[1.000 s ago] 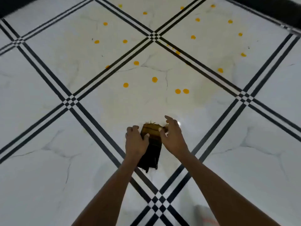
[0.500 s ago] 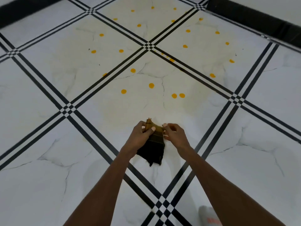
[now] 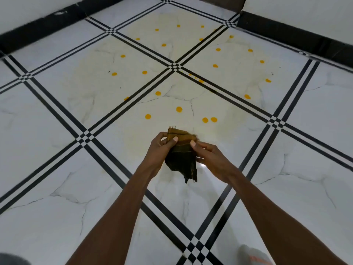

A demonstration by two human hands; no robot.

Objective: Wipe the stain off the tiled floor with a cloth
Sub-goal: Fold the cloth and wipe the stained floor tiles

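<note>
A dark cloth [image 3: 181, 159] with a yellowish striped top edge hangs in the air above the floor, pinched from both sides. My left hand [image 3: 161, 148] grips its left edge with the thumb on top. My right hand [image 3: 210, 155] grips its right edge. The stain [image 3: 168, 104] is a pale yellow smear across several white marble-look tiles ahead of my hands, dotted with several bright orange-yellow spots. The nearest spots lie just beyond the cloth.
Black triple-line borders cross the white tiled floor [image 3: 57, 188] diagonally. A black skirting [image 3: 47, 23] runs along the white walls at the far left and far right, meeting at a corner. A light-coloured shoe [image 3: 252, 255] shows at the bottom right.
The view has tilted up, showing more of the far floor and the walls. Both hands shifted their grip on the cloth, holding it more spread between them.
</note>
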